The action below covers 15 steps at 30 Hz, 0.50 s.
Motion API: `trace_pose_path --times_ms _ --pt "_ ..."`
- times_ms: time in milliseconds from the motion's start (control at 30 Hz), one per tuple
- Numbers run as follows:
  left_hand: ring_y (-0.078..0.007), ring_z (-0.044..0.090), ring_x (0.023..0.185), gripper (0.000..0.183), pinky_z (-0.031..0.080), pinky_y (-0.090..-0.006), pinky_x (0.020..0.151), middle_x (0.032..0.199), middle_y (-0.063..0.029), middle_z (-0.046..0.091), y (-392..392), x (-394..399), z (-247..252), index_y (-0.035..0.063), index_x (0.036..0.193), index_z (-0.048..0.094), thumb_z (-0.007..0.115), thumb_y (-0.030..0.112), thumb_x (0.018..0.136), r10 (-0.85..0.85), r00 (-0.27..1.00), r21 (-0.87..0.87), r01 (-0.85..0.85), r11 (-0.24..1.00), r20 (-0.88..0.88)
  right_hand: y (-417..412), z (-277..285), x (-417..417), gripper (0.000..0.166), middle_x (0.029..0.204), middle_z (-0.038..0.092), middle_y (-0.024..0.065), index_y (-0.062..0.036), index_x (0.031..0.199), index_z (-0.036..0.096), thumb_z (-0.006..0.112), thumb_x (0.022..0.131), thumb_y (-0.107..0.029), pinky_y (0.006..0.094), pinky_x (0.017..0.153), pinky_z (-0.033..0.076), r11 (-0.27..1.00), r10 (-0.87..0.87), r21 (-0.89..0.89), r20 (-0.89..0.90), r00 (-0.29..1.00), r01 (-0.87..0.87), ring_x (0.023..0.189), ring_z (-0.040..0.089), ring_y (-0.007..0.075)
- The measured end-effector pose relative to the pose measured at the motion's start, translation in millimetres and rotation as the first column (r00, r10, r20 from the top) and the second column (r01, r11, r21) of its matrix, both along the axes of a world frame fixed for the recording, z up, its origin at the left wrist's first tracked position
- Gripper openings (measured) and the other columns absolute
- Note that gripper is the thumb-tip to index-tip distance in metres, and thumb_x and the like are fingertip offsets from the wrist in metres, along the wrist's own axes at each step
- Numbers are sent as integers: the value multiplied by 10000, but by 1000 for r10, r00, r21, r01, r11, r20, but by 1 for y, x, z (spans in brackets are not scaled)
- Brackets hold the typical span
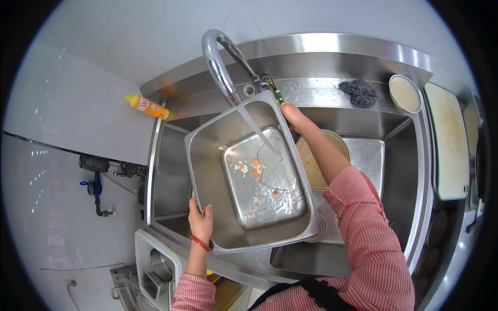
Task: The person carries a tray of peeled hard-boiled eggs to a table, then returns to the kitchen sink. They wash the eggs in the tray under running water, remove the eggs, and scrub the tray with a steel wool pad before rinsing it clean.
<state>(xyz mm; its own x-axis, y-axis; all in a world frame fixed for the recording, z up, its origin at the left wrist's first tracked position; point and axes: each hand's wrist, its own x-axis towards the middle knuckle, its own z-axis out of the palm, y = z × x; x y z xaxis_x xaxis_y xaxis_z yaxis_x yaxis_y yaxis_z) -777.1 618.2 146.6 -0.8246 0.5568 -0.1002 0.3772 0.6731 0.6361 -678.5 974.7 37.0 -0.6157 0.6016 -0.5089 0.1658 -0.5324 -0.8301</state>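
Observation:
A deep stainless steel pan (pixel 218 229) is tilted over a double sink, spanning its divider. Bits of eggshell (pixel 255 167) are scattered over its wet bottom. Water (pixel 255 126) runs from the curved chrome faucet (pixel 214 58) into the pan. My left hand (pixel 201 219) grips the near left rim, thumb inside. Beside the far right rim, my right hand (pixel 293 116) is closed around a green and yellow handle (pixel 279 97) near the faucet's base; whether its fingers also touch the rim is unclear.
A stained round bowl (pixel 334 142) sits in the right sink basin (pixel 397 155), partly behind my forearm. Along the back ledge are a dark scouring pad (pixel 360 93) and a bowl of cloudy liquid (pixel 405 93). An orange bottle (pixel 148 107), cutting board (pixel 447 144) and white basket (pixel 142 245) flank the sink.

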Motion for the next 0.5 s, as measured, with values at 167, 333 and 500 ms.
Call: trace_pose_path --times_ms 167,333,500 --pt "-310 591 907 411 451 -334 780 999 -217 576 -2 -1 0 -22 1156 405 561 89 793 -9 998 -58 5 998 -69 5 0 -6 200 777 456 41 -106 871 485 477 733 -250 388 539 389 997 33 -71 -6 999 -34 675 457 169" --pt "-317 594 890 410 454 -343 763 985 -214 581 -3 -1 -1 -19 1153 407 563 92 790 -11 997 -42 8 999 -71 19 22 -8 244 766 468 78 -98 866 488 476 713 -287 441 558 405 965 132 -233 20 991 -124 641 483 220" --pt "-314 600 860 400 457 -349 744 949 -199 593 -1 -1 -1 -10 1141 410 566 86 785 -18 999 30 19 999 -40 42 59 -6 234 787 513 127 -124 792 465 479 685 -332 467 666 421 877 236 -416 -62 970 -240 697 508 270"
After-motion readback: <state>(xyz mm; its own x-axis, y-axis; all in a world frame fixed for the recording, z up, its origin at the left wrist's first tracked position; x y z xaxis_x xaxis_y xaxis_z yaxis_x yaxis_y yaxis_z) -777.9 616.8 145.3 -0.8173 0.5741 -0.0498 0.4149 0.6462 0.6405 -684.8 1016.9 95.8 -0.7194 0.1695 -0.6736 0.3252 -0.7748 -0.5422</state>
